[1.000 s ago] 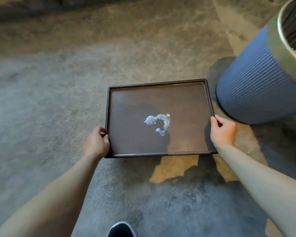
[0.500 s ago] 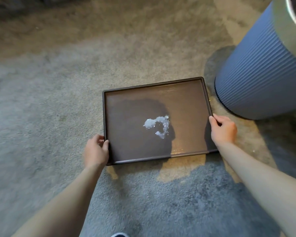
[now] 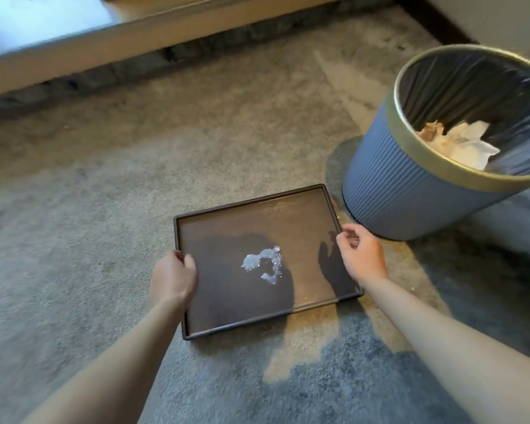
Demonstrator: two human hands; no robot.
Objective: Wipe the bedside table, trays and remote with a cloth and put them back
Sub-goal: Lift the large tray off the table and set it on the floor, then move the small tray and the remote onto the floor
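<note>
A dark brown rectangular tray (image 3: 251,200) lies flat on the grey carpet. A small white foamy blob (image 3: 263,264) sits in the middle of it. My left hand (image 3: 173,278) is curled over the tray's left rim. Above the right rim, my right hand (image 3: 361,255) hovers with its fingers loosely apart and nothing in it. No cloth, remote or bedside table is in view.
A blue ribbed waste bin (image 3: 395,191) with a gold rim and black liner stands just right of the tray, with crumpled paper inside. A low beige ledge (image 3: 135,35) runs along the far edge of the carpet (image 3: 89,209). A wall stands at the top right.
The tray went down from my two hands onto the carpet. My right hand let go and lifted off the right rim. My view rose, so the bin's inside shows.
</note>
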